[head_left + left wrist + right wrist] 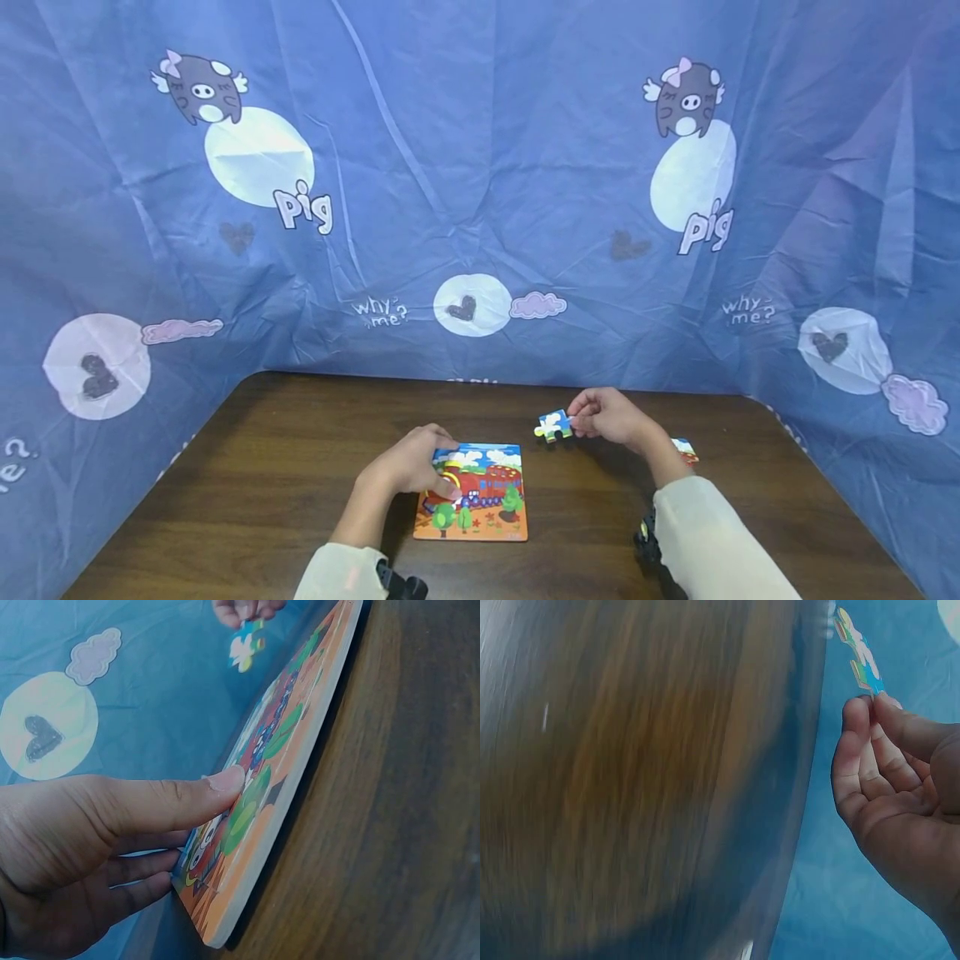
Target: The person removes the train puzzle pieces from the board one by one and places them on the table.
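A jigsaw puzzle (491, 527) with a red train and trees lies on the wooden table. My left hand (412, 462) holds it at its left side; in the left wrist view the thumb (217, 784) lies on the picture and the other fingers reach the edge, their tips partly hidden. To the right of the puzzle, my right hand (611, 415) pinches a loose puzzle piece (553, 425) in blue, white and green between thumb and fingertips. The right wrist view shows that puzzle piece (864, 656) almost edge-on, above the tabletop.
Another colourful piece (684, 450) lies on the table beyond the right forearm, partly covered by it. The brown table (262, 467) runs back to a blue printed curtain (480, 167), which hangs behind and at both sides.
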Action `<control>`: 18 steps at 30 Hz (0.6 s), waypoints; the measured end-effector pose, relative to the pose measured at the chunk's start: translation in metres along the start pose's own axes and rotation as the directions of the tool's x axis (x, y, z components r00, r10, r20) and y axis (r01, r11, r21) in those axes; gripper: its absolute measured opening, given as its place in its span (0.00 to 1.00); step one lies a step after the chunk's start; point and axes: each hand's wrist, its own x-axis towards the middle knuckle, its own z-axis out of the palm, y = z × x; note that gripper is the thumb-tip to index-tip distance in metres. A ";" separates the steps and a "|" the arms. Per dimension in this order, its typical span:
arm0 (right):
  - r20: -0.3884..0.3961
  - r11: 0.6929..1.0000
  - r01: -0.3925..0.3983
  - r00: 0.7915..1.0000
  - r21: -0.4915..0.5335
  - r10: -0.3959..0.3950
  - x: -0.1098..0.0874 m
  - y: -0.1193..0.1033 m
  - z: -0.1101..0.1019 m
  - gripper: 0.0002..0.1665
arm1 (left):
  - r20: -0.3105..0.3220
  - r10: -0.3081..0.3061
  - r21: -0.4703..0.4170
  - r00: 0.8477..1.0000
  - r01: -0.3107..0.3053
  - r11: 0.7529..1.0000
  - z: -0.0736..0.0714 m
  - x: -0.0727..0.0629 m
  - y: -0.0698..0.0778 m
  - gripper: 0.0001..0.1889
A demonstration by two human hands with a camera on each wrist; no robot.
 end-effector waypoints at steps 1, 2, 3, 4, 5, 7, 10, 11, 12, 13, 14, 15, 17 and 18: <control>-0.003 1.000 -0.004 1.000 0.000 0.004 -0.002 0.002 -0.004 0.05 | 0.000 0.001 0.000 1.000 -0.001 1.000 0.000 0.000 0.000 0.36; -0.008 1.000 -0.012 1.000 0.003 0.013 -0.004 0.005 -0.008 0.05 | 0.001 0.001 0.002 1.000 -0.001 1.000 0.000 0.000 0.000 0.35; -0.012 1.000 -0.019 1.000 0.001 0.019 -0.006 0.007 -0.012 0.05 | 0.000 0.000 0.001 1.000 0.000 1.000 0.000 -0.001 0.001 0.35; -0.016 1.000 -0.027 1.000 0.007 0.027 -0.008 0.009 -0.016 0.05 | 0.000 0.000 0.000 1.000 0.000 1.000 0.000 -0.001 0.001 0.35; -0.018 0.999 -0.033 0.999 0.007 0.033 -0.011 0.011 -0.020 0.06 | -0.001 -0.003 -0.001 1.000 0.003 1.000 0.000 -0.001 0.001 0.35; -0.022 0.999 -0.043 0.999 0.001 0.043 -0.016 0.016 -0.028 0.06 | -0.002 -0.002 -0.001 1.000 0.002 1.000 0.001 -0.002 0.002 0.35; -0.026 0.999 -0.052 0.998 0.008 0.052 -0.024 0.025 -0.041 0.07 | -0.005 -0.002 -0.002 1.000 0.002 1.000 0.001 -0.002 0.002 0.35; -0.032 0.998 -0.057 0.998 -0.001 0.057 -0.026 0.028 -0.045 0.07 | -0.005 -0.002 0.000 1.000 0.002 1.000 0.002 -0.002 0.002 0.35; -0.040 0.998 -0.061 0.997 -0.005 0.061 -0.029 0.031 -0.049 0.07 | -0.006 0.003 0.004 1.000 -0.003 1.000 0.002 -0.002 0.002 0.35; -0.048 0.998 -0.062 0.997 -0.013 0.062 -0.031 0.034 -0.053 0.07 | -0.006 0.005 0.007 1.000 -0.005 1.000 0.002 -0.001 0.002 0.35; -0.058 0.997 -0.068 0.996 -0.022 0.066 -0.033 0.036 -0.056 0.07 | -0.008 0.007 0.010 1.000 -0.007 1.000 0.002 -0.001 0.001 0.36; -0.067 0.997 -0.072 0.995 -0.036 0.069 -0.035 0.038 -0.059 0.08 | -0.008 0.009 0.013 1.000 -0.008 1.000 0.002 -0.001 0.001 0.36; -0.084 0.995 -0.082 0.994 -0.065 0.077 -0.038 0.041 -0.063 0.08 | -0.012 0.006 0.018 1.000 -0.006 1.000 0.001 0.000 0.000 0.36; -0.088 0.994 -0.085 0.993 -0.074 0.079 -0.040 0.043 -0.065 0.09 | -0.014 0.004 0.019 1.000 -0.004 1.000 0.001 0.000 0.000 0.36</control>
